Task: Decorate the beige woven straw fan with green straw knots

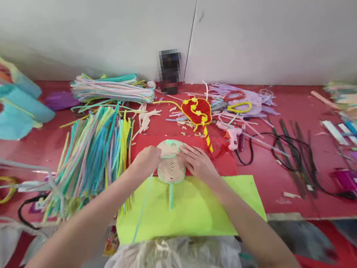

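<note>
A beige, fan-shaped pipe-cleaner piece (171, 168) lies in front of me, edged in mint with a mint stem pointing down. At its upper left edge, my left hand (151, 159) is closed on a mint pipe cleaner (142, 211), whose long loose end trails down over a yellow-green sheet (189, 208). My right hand (200, 163) rests along the right edge of the fan-shaped piece, its fingers stretched out and touching it. The left fingertips are partly hidden.
Bundles of pastel pipe cleaners (92, 151) lie to the left. Behind are a red and yellow fan-shaped piece (196, 111) and yellow-handled scissors (240, 107). A glue gun (233, 137) with a black cord (298, 161) sits right, near a magenta box (356, 186). A wall bounds the red table (299, 111).
</note>
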Available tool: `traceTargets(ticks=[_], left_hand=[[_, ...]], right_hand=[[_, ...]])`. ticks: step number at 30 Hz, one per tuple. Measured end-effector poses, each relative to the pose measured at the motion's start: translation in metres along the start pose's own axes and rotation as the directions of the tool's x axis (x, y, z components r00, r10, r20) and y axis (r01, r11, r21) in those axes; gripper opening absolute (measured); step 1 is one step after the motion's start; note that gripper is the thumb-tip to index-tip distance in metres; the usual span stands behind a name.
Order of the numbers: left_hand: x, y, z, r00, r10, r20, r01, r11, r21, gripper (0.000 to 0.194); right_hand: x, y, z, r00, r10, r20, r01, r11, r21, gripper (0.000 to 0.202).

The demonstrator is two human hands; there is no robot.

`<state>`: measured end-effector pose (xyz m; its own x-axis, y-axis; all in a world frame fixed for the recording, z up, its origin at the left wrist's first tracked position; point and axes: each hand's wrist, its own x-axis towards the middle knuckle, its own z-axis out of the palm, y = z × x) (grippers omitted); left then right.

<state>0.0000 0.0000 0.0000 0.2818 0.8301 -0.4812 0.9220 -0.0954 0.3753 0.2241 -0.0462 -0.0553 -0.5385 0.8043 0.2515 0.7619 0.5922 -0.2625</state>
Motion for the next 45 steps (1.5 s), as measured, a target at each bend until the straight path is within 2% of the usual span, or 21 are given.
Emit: traceTargets(ticks=[5,9,12,16,18,21,22,24,26,28,30,31,33,35,37,38,39,40,42,44,45], left_hand=[[0.001,0.013,0.005,1.0,-0.011,-0.016,0.011,1.0,-0.008,0.022],[-0.005,0.006,0.017,1.0,-0.013,0.018,0.016,0.982,-0.189,0.029],[-0.01,-0.003,0.025,0.994,0.072,-0.077,-0.088,0.968,-0.235,0.029],[-0.01,-0.014,0.026,0.969,0.241,-0.06,-0.249,0.936,-0.249,0.022],[-0.008,-0.019,0.021,0.921,0.373,-0.109,-0.386,0.909,-0.155,0.023],[-0.003,-0.024,0.006,0.785,0.6,-0.153,-0.609,0.793,-0.015,0.023],[0.0,-0.026,0.0,0.746,0.65,-0.146,-0.657,0.754,-0.005,0.024],[0.006,-0.026,-0.014,0.698,0.697,-0.161,-0.708,0.706,-0.017,0.027],[0.014,-0.024,-0.027,0.679,0.701,-0.217,-0.728,0.682,-0.073,0.027],[0.024,-0.017,-0.039,0.701,0.661,-0.268,-0.711,0.675,-0.195,0.022],[0.035,-0.006,-0.05,0.732,0.64,-0.234,-0.675,0.632,-0.381,0.019],[0.04,0.001,-0.055,0.726,0.655,-0.211,-0.661,0.581,-0.474,0.02],[0.051,0.016,-0.065,0.702,0.667,-0.25,-0.61,0.382,-0.694,0.03],[0.06,0.034,-0.078,0.682,0.62,-0.388,-0.565,0.109,-0.818,0.04],[0.066,0.051,-0.092,0.687,0.485,-0.541,-0.587,-0.068,-0.807,0.048],[0.066,0.059,-0.099,0.664,0.448,-0.599,-0.636,-0.084,-0.767,0.046],[0.064,0.065,-0.105,0.619,0.469,-0.63,-0.701,-0.032,-0.712,0.041],[0.06,0.068,-0.108,0.559,0.57,-0.603,-0.766,0.076,-0.638,0.035],[0.048,0.065,-0.105,0.418,0.819,-0.393,-0.885,0.27,-0.38,0.023],[0.034,0.05,-0.09,0.292,0.941,-0.173,-0.956,0.281,-0.087,0.017],[0.028,0.039,-0.079,0.255,0.964,-0.079,-0.966,0.258,0.024,0.017]], right_hand=[[-0.001,-0.002,0.001,1.0,-0.003,-0.03,0.003,1.0,0.0,0.04],[-0.002,-0.004,-0.001,0.999,-0.004,-0.053,0.004,1.0,-0.005,0.041],[-0.002,-0.004,-0.001,0.998,-0.005,-0.06,0.004,1.0,-0.004,0.04],[-0.001,-0.004,-0.001,0.998,-0.004,-0.065,0.005,1.0,0.009,0.039],[-0.001,-0.004,0.0,0.998,-0.006,-0.07,0.007,1.0,0.016,0.039],[-0.001,-0.004,0.0,0.997,-0.007,-0.075,0.008,1.0,0.018,0.038],[-0.001,-0.003,0.001,0.997,-0.007,-0.076,0.008,1.0,0.017,0.038],[-0.001,-0.004,0.001,0.997,-0.01,-0.074,0.01,1.0,0.011,0.039],[-0.001,-0.004,0.0,0.998,-0.013,-0.068,0.013,1.0,0.003,0.04],[-0.001,-0.004,0.0,0.998,-0.016,-0.063,0.016,1.0,-0.002,0.04],[0.0,-0.005,0.0,0.998,-0.014,-0.065,0.013,1.0,-0.004,0.041],[0.0,-0.005,0.0,0.998,-0.012,-0.067,0.011,1.0,-0.004,0.041],[0.0,-0.006,0.0,0.998,-0.005,-0.069,0.005,1.0,-0.005,0.042],[0.001,-0.006,0.0,0.998,0.005,-0.07,-0.006,1.0,-0.007,0.041],[0.001,-0.007,-0.001,0.998,0.01,-0.064,-0.011,1.0,-0.007,0.041],[0.001,-0.007,-0.002,0.998,0.011,-0.06,-0.011,1.0,-0.005,0.041],[0.001,-0.008,-0.003,0.998,0.01,-0.055,-0.011,1.0,-0.003,0.041],[0.001,-0.008,-0.004,0.999,0.009,-0.051,-0.009,1.0,0.0,0.041],[0.001,-0.007,-0.005,0.999,0.006,-0.05,-0.005,1.0,0.003,0.04],[0.001,-0.006,-0.005,0.998,-0.002,-0.062,0.003,1.0,0.003,0.04],[0.002,-0.005,-0.004,0.998,-0.005,-0.069,0.005,1.0,0.002,0.04]])
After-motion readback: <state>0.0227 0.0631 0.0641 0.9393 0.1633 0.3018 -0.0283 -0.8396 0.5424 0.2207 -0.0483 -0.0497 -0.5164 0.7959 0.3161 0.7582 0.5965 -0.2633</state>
